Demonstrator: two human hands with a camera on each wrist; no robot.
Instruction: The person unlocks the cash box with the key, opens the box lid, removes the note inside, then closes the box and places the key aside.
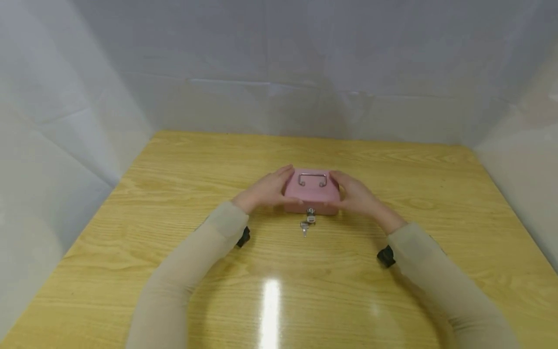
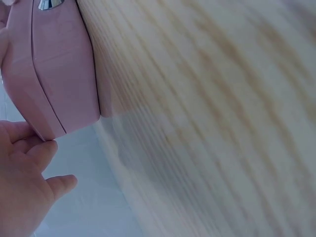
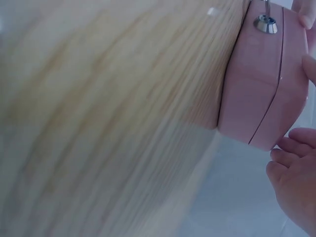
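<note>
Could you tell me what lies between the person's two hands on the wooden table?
The pink box sits between the left hand and the right hand, which hold its ends; a key hangs in its front lock. The head view shows this.

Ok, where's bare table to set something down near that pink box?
Bare wood lies behind the pink box toward the back wall, and wide to either side toward the table edges. Crowded: the box's flanks, held by the left hand and right hand, and its front, where the keys hang.
</note>
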